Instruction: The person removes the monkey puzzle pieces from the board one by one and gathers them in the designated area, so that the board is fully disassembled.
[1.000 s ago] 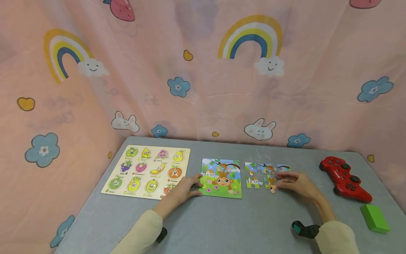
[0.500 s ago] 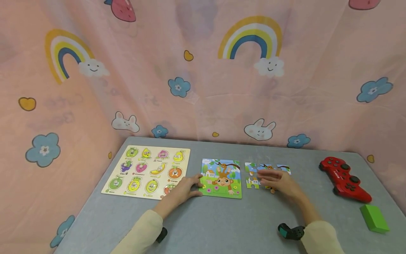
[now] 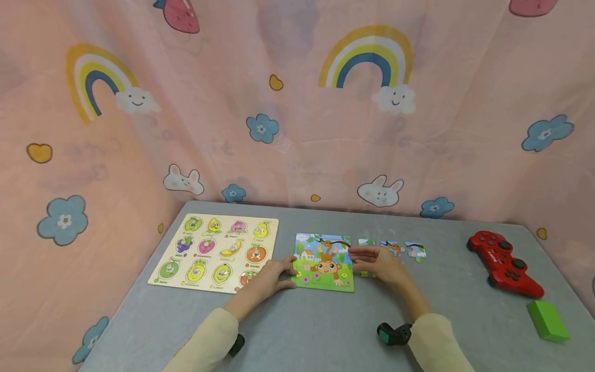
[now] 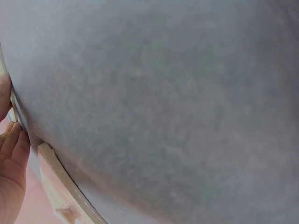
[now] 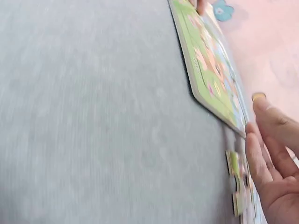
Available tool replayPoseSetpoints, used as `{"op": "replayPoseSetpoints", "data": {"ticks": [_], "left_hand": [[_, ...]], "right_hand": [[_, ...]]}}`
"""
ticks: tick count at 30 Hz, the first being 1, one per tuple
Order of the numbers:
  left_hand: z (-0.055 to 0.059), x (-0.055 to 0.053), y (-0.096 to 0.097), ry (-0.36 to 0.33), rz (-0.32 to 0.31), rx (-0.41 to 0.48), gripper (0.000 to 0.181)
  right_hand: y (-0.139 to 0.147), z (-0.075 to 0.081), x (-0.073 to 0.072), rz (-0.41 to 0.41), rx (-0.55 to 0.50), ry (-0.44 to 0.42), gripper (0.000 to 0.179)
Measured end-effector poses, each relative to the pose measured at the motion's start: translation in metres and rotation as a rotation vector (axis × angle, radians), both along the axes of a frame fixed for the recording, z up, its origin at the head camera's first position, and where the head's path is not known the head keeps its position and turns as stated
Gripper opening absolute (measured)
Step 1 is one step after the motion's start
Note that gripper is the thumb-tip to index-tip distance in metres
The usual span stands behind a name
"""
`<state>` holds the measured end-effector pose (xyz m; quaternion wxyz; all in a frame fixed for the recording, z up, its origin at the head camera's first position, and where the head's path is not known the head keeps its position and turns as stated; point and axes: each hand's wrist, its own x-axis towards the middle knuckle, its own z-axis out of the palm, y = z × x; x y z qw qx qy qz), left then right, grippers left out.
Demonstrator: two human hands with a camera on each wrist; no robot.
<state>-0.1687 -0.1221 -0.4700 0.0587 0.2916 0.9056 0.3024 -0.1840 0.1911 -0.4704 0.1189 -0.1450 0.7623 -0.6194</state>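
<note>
A jigsaw board (image 3: pixel 324 262) with a monkey picture lies flat mid-table. My left hand (image 3: pixel 267 279) holds its left edge with fingers and thumb; in the left wrist view those fingertips (image 4: pixel 19 133) sit along the board's thin side. My right hand (image 3: pixel 380 266) hovers at the board's right edge with its fingers extended and the thumb apart. Nothing shows between them in the right wrist view. Loose jigsaw pieces (image 3: pixel 416 250) lie just right of the board, and the right hand covers part of this group.
At left lies a cream fruit peg puzzle (image 3: pixel 214 250), its right corner close to my left forearm. A red game controller (image 3: pixel 505 263) and a green block (image 3: pixel 548 321) rest at far right. A pink printed curtain (image 3: pixel 297 155) hangs behind the table.
My right hand has moved left across the loose pieces, from their right side to the board's right edge. My left hand and the monkey board have stayed in place.
</note>
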Motion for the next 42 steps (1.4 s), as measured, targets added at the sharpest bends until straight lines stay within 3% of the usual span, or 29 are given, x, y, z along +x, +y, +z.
{"op": "replayPoseSetpoints", "data": {"ticks": [5,9,20,30,42], "left_hand": [[-0.001,0.0,0.0,-0.001,0.0,0.006,0.023],[-0.001,0.0,0.0,0.007,-0.008,0.008,0.024],[-0.001,0.001,-0.001,0.01,-0.009,0.014,0.024],[0.0,0.0,-0.001,0.015,-0.012,0.007,0.026],[-0.004,0.0,0.0,0.004,-0.004,-0.004,0.026]], "right_hand": [[-0.01,0.0,-0.005,-0.002,0.121,0.084,0.044],[-0.016,0.001,-0.007,-0.036,0.227,0.104,0.043],[-0.026,0.001,-0.007,-0.113,0.383,0.19,0.036],[-0.025,-0.004,-0.007,-0.058,0.348,0.328,0.035],[-0.022,-0.007,-0.009,-0.024,0.304,0.25,0.04]]}}
